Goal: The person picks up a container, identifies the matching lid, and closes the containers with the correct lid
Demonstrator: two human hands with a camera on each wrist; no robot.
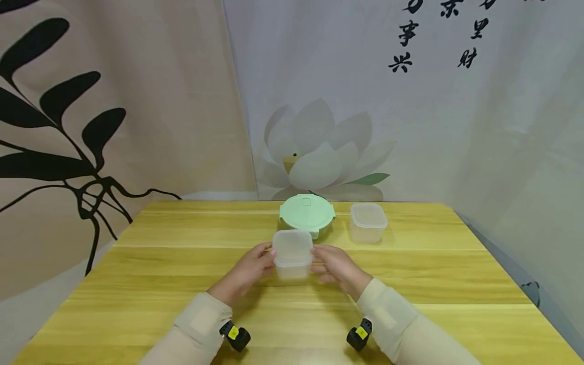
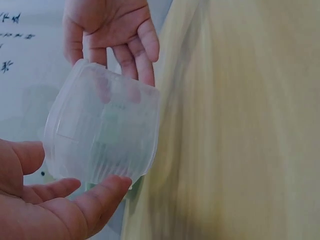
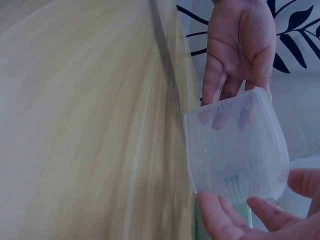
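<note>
Both hands hold a translucent square food container with a whitish lid above the table. My left hand grips its left side, thumb by the lid rim and fingertips against the wall. On the opposite side my right hand grips it the same way. In the left wrist view the container shows its ribbed wall, with left fingers at the near side. The right wrist view has the container between both hands, and fingers show through its clear plastic.
Just behind stands a round container with a mint-green lid and side clips. Farther right is a second translucent square container with its lid on. The wooden table ends at a printed curtain behind.
</note>
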